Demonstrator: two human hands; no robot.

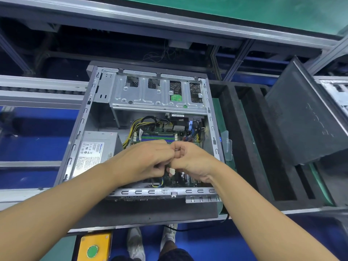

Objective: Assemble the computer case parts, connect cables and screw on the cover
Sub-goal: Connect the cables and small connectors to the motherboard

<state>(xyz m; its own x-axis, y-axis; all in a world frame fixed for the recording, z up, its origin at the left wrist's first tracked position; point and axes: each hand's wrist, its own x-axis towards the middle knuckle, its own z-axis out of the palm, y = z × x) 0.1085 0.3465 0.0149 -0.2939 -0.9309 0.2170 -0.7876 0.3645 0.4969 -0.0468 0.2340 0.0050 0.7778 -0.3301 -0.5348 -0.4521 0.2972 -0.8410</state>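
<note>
Cable-connect step is judged in hand. Inside open case (pixel 81 129), left hand (pixel 148 161) and right hand (pixel 192 162) are held over mobo (pixel 160 137), both grips pinched on white connector (pixel 172 171) lead. Next: header must be found, plug aligned. At right, cover (pixel 301 117) is leant, unfitted.

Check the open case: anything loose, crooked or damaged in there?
Nothing looks damaged or spilled. A white connector sits loose between the left hand and right hand, apparently unplugged, and the side cover leans tilted at the right, off the case.
</note>
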